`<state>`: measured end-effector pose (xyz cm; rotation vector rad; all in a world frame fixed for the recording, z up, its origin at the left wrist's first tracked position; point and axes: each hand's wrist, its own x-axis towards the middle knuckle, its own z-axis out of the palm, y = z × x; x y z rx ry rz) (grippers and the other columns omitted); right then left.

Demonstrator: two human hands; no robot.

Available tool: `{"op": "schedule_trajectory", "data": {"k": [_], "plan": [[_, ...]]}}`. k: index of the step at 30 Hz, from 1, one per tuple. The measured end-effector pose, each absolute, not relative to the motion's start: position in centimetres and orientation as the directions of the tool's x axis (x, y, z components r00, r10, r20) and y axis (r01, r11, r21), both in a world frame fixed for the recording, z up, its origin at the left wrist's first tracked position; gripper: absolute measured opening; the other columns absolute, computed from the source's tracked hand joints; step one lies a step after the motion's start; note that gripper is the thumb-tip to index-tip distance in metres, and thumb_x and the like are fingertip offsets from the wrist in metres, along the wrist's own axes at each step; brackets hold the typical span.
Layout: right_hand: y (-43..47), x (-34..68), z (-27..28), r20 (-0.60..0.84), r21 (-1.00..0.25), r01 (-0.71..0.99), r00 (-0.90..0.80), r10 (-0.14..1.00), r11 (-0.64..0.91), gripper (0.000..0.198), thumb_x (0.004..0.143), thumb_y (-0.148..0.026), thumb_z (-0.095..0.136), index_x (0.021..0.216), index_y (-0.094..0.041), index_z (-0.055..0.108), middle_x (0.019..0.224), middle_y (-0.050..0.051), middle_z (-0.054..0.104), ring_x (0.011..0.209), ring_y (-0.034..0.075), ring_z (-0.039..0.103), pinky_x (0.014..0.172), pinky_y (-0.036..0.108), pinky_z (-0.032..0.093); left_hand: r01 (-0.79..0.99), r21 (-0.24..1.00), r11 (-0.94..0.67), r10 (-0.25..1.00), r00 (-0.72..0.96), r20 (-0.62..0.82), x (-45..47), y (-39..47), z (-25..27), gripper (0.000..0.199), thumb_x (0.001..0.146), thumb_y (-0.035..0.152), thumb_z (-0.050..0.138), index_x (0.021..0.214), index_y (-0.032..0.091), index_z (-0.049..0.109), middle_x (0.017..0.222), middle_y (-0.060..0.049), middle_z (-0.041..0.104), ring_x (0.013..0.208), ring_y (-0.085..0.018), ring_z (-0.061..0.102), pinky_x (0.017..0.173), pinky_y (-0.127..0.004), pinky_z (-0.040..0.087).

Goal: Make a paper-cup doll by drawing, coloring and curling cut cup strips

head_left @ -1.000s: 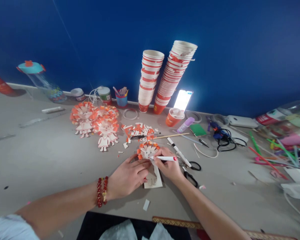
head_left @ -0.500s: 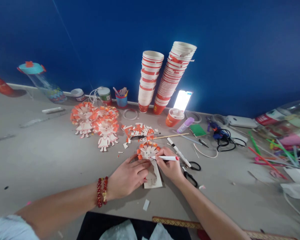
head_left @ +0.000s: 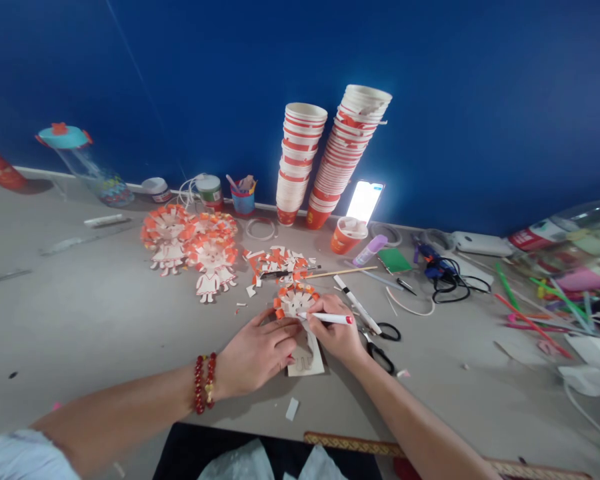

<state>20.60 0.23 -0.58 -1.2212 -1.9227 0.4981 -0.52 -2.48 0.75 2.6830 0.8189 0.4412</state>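
My right hand (head_left: pixel 337 333) is closed round a white marker (head_left: pixel 335 319) with a red end. The marker's tip meets a paper lion face (head_left: pixel 294 303), which has a curled orange-and-white mane and drawn eyes. My left hand (head_left: pixel 260 353) lies flat with its fingers stretched over the lower edge of the face and a white card (head_left: pixel 310 363). A pencil-like outline of a body and legs shows on the card, partly covered by the fingers. Beside my right hand lie black-handled scissors (head_left: pixel 381 357) and a second white marker (head_left: pixel 359 307).
Several paper lion figures (head_left: pixel 215 260) lie at the left. Orange and white scraps (head_left: pixel 280 260) are heaped behind the face. Two tall paper cup stacks (head_left: pixel 300 160) stand by the blue wall, near a lit phone (head_left: pixel 365 202). A glue stick (head_left: pixel 370 251) and a glue gun (head_left: pixel 437 267) lie at the right.
The marker in my right hand has shifted slightly to the left and its red end sits a little lower. My left hand stays in place.
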Motion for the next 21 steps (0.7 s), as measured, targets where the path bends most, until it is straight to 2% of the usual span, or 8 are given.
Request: {"op": "schedule_trajectory", "data": {"k": [21], "plan": [[0.22, 20.63, -0.62, 0.407, -0.67, 0.592, -0.213, 0.888, 0.449, 0.012, 0.077, -0.016, 0.053, 0.067, -0.022, 0.053, 0.065, 0.0, 0.058, 0.07, 0.019, 0.054, 0.069, 0.03, 0.041, 0.489, 0.375, -0.788, 0.58, 0.792, 0.188, -0.51, -2.46, 0.93, 0.018, 0.097, 0.027, 0.046, 0.108, 0.018, 0.057, 0.133, -0.006, 0.057, 0.133, -0.02, 0.042, 0.117, -0.043, 0.019]]}}
